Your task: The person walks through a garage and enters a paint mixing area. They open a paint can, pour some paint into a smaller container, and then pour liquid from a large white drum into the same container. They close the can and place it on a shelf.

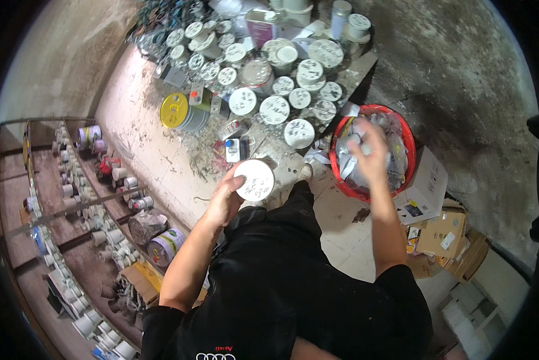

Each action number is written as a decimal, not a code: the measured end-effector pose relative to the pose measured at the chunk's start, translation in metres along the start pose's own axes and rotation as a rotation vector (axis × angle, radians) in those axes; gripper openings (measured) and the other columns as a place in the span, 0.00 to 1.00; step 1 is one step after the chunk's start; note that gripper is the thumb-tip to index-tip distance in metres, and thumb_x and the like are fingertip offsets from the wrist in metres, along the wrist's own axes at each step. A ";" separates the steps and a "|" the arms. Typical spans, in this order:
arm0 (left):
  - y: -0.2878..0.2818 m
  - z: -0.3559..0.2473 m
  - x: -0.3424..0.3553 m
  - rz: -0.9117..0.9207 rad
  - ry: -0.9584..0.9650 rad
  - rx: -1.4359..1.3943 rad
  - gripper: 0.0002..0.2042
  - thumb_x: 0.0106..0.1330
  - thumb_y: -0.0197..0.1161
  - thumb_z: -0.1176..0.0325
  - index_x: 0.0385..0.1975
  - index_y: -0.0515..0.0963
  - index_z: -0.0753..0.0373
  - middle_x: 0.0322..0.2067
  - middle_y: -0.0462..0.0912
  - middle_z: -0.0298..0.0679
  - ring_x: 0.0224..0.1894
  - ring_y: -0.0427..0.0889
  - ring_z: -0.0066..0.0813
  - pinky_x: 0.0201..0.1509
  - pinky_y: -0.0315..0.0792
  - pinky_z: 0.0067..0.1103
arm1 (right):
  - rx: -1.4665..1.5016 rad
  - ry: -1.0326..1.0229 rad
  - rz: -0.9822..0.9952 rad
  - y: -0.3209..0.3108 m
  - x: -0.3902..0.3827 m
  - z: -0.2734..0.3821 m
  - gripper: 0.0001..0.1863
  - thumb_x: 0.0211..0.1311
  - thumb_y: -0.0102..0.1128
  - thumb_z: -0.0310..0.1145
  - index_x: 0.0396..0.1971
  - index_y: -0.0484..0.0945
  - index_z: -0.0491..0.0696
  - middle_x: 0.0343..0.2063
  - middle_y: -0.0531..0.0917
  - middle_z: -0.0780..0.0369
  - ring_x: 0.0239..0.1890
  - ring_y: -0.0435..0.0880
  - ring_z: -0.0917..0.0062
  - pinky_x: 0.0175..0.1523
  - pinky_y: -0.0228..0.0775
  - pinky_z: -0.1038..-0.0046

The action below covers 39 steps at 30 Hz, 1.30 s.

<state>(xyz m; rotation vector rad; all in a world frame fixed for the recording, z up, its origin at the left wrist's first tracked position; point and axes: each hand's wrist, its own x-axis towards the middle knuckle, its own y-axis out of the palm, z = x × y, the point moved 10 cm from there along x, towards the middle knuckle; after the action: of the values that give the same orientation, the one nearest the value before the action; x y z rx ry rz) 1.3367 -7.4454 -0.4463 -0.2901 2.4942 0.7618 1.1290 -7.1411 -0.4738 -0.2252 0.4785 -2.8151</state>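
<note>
My left hand is closed around a white round tub with dark handwriting on its lid. The thumb presses on the lid's edge, and the tub is in front of my waist. Over on the right, my right hand hangs above a red bin. Motion smears its fingers, so I cannot tell whether they hold anything. Crumpled clear plastic and other waste fill the bin.
Many lidded white tubs crowd the stained worktop ahead. On the floor stand a yellow-lidded pail and a blue-capped container. Shelves of small pots line the left. Cardboard boxes lie right of the bin.
</note>
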 end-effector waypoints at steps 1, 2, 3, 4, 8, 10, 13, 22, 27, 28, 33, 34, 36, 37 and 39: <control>-0.002 -0.003 -0.006 0.065 0.017 0.003 0.40 0.66 0.66 0.44 0.71 0.68 0.67 0.60 0.81 0.45 0.60 0.83 0.38 0.66 0.77 0.37 | 0.225 -0.053 0.302 0.061 -0.014 0.047 0.32 0.61 0.77 0.38 0.63 0.77 0.46 0.67 0.76 0.55 0.69 0.75 0.64 0.70 0.69 0.62; -0.009 -0.005 -0.012 0.075 0.025 0.054 0.37 0.69 0.63 0.48 0.71 0.68 0.67 0.61 0.80 0.44 0.62 0.81 0.37 0.68 0.74 0.35 | 0.195 -0.215 0.498 0.107 -0.029 0.099 0.37 0.55 0.81 0.39 0.64 0.76 0.47 0.66 0.77 0.55 0.69 0.75 0.62 0.70 0.69 0.62; -0.018 -0.010 -0.020 0.104 0.053 0.093 0.33 0.72 0.61 0.51 0.71 0.68 0.66 0.62 0.79 0.44 0.64 0.79 0.35 0.70 0.71 0.33 | 0.241 -0.227 0.647 0.148 -0.043 0.136 0.42 0.49 0.85 0.40 0.65 0.76 0.47 0.66 0.78 0.55 0.69 0.76 0.61 0.71 0.69 0.61; -0.024 -0.017 -0.029 0.159 0.111 0.097 0.30 0.75 0.59 0.55 0.71 0.69 0.66 0.64 0.78 0.43 0.66 0.76 0.34 0.72 0.67 0.31 | 0.184 -0.320 0.740 0.179 -0.057 0.172 0.45 0.46 0.87 0.40 0.66 0.75 0.45 0.64 0.80 0.54 0.69 0.77 0.60 0.72 0.68 0.60; -0.098 -0.057 -0.075 0.035 0.443 0.206 0.37 0.77 0.57 0.43 0.74 0.64 0.67 0.66 0.75 0.42 0.70 0.72 0.33 0.73 0.65 0.30 | 0.248 -0.321 0.679 0.267 -0.064 0.254 0.43 0.48 0.84 0.33 0.65 0.73 0.41 0.59 0.82 0.54 0.62 0.83 0.66 0.69 0.74 0.64; -0.131 -0.067 -0.109 0.053 0.562 0.104 0.45 0.67 0.72 0.52 0.77 0.57 0.67 0.71 0.68 0.44 0.73 0.68 0.34 0.74 0.65 0.33 | 0.323 -0.199 0.669 0.314 -0.074 0.273 0.45 0.49 0.83 0.31 0.67 0.70 0.39 0.58 0.82 0.53 0.61 0.83 0.69 0.68 0.74 0.65; -0.194 -0.100 -0.156 -0.307 0.894 0.559 0.53 0.49 0.84 0.69 0.77 0.57 0.66 0.71 0.67 0.44 0.72 0.69 0.34 0.74 0.67 0.33 | 0.251 -0.369 0.685 0.398 -0.112 0.328 0.45 0.50 0.81 0.33 0.68 0.67 0.39 0.62 0.78 0.50 0.68 0.77 0.61 0.72 0.67 0.59; -0.381 -0.179 -0.295 -1.061 1.034 0.743 0.21 0.62 0.71 0.67 0.52 0.74 0.65 0.45 0.81 0.50 0.49 0.83 0.49 0.53 0.77 0.36 | -0.032 -0.841 0.457 0.623 -0.193 0.482 0.38 0.50 0.80 0.45 0.56 0.77 0.38 0.55 0.82 0.48 0.62 0.80 0.52 0.67 0.74 0.56; -0.459 -0.194 -0.335 -0.916 0.887 0.597 0.25 0.59 0.72 0.66 0.57 0.77 0.64 0.55 0.83 0.51 0.61 0.82 0.47 0.62 0.76 0.36 | 0.163 -1.100 0.871 0.715 -0.230 0.522 0.17 0.59 0.71 0.36 0.45 0.85 0.43 0.49 0.86 0.52 0.62 0.83 0.55 0.65 0.77 0.57; -0.466 -0.196 -0.340 -0.880 0.870 0.669 0.27 0.58 0.72 0.66 0.59 0.76 0.63 0.56 0.83 0.51 0.62 0.81 0.48 0.63 0.75 0.37 | 0.203 -1.177 1.023 0.732 -0.240 0.529 0.18 0.60 0.70 0.37 0.47 0.84 0.43 0.51 0.86 0.52 0.63 0.83 0.56 0.66 0.76 0.56; -0.507 -0.203 -0.348 -0.621 0.727 1.010 0.35 0.56 0.75 0.64 0.67 0.73 0.59 0.61 0.79 0.49 0.68 0.75 0.49 0.70 0.69 0.43 | 0.284 -1.469 1.559 0.784 -0.251 0.554 0.30 0.64 0.67 0.42 0.64 0.75 0.46 0.68 0.77 0.57 0.74 0.70 0.60 0.77 0.61 0.49; -0.516 -0.207 -0.340 -0.549 0.693 1.081 0.37 0.56 0.76 0.64 0.69 0.72 0.58 0.62 0.79 0.49 0.69 0.73 0.49 0.72 0.68 0.44 | 0.214 -1.521 1.611 0.798 -0.248 0.555 0.32 0.65 0.67 0.43 0.65 0.74 0.46 0.70 0.75 0.58 0.76 0.68 0.60 0.78 0.59 0.49; -0.558 -0.240 -0.325 -0.640 0.717 0.970 0.33 0.57 0.76 0.65 0.65 0.73 0.61 0.58 0.81 0.48 0.62 0.80 0.45 0.65 0.75 0.40 | 0.145 -1.617 1.449 0.834 -0.225 0.571 0.38 0.60 0.71 0.50 0.66 0.74 0.44 0.67 0.75 0.51 0.73 0.70 0.60 0.76 0.61 0.53; -0.590 -0.256 -0.315 -0.725 0.717 0.704 0.30 0.57 0.76 0.66 0.61 0.74 0.62 0.55 0.83 0.48 0.58 0.82 0.42 0.61 0.77 0.37 | 0.088 -1.592 1.363 0.856 -0.203 0.580 0.40 0.58 0.72 0.51 0.65 0.74 0.43 0.65 0.75 0.49 0.70 0.73 0.59 0.72 0.66 0.54; -0.647 -0.276 -0.295 -0.844 0.668 0.170 0.25 0.58 0.77 0.69 0.55 0.76 0.65 0.49 0.87 0.46 0.50 0.88 0.37 0.53 0.82 0.32 | -0.136 -1.387 1.139 0.901 -0.146 0.592 0.38 0.54 0.75 0.55 0.53 0.81 0.37 0.54 0.81 0.43 0.50 0.86 0.53 0.54 0.79 0.57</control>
<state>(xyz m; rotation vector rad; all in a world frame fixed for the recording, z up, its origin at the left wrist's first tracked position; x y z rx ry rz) 1.6935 -8.1170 -0.3916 -1.6118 2.5818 0.0887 1.6041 -8.0929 -0.2461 -1.2701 0.2612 -1.0841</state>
